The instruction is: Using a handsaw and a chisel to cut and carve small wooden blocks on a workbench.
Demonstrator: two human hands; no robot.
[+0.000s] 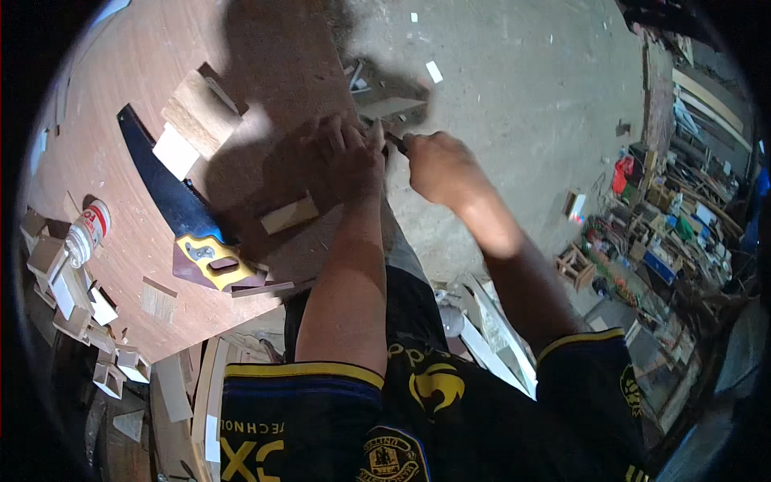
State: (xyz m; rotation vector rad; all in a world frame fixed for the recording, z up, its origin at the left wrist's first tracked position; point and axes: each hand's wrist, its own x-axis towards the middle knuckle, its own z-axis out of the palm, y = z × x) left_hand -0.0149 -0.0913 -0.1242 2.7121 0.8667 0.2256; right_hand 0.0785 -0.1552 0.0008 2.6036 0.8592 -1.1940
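At the edge of the plywood tabletop (128, 313), my left hand (357, 157) presses in shadow against a small pale wood piece (377, 131), fingers bent; its grip is unclear. Beside it, my right hand (442, 165) is closed around a dark slim tool (398, 143) whose end reaches toward that piece; its type is too small to tell. A short wood strip (289, 215) lies below my left hand. Left of both hands lie a handsaw (189, 225) with a yellow handle and two light wood blocks (201, 112).
At the far left are a white-red container (87, 233) and several small wooden boxes (68, 317). The concrete floor (530, 96) holds scraps. At the right are piled materials (691, 201), a red bag (623, 173) and a small wooden stool (575, 269). Boards (490, 337) lie below the table.
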